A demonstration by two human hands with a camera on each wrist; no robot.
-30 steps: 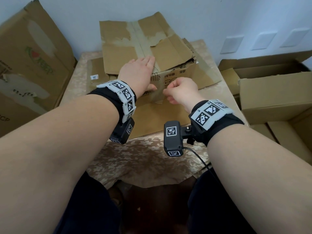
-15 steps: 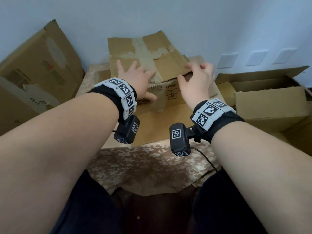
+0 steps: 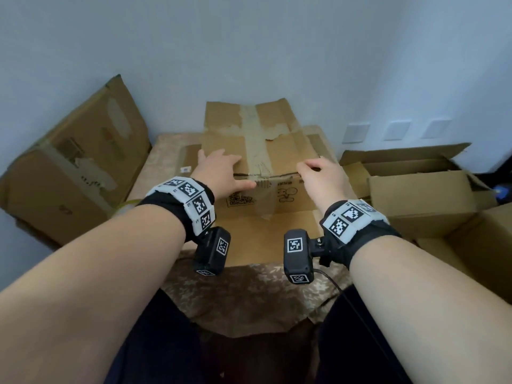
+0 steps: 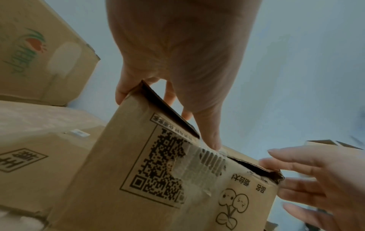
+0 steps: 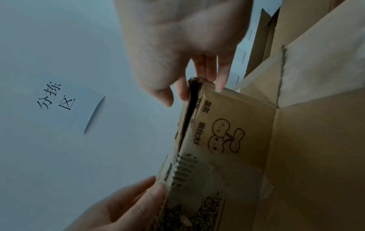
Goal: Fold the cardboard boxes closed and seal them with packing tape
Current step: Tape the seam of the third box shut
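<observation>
Cardboard box (image 3: 266, 195) sits at the centre of my head view, on the patterned table (image 3: 249, 286), its printed front face toward me and its top flaps (image 3: 249, 142) folded down but not lying flat; old tape runs away from me along the middle seam. The top front edge runs left to right across the frame, directly ahead of both wrists, so each hand is about equally near its own end of that edge.

My left hand (image 3: 221, 170) lies spread on the left part of the top flap, fingers fairly straight, thumb hooked down over the front edge beside the QR code (image 4: 158, 164). In the left wrist view the fingertips wrap the corner, so I judge it pressing the flap down, not gripping it.

My right hand (image 3: 318, 173) is at the right end of the edge, fingers curled over the flap's lip; the right wrist view shows thumb and fingers pinching the cardboard edge (image 5: 197, 87) there.

Outward: a large box (image 3: 72, 176) leans at the left of the frame, open cartons (image 3: 415, 195) stand at the right. I see no tape roll.
</observation>
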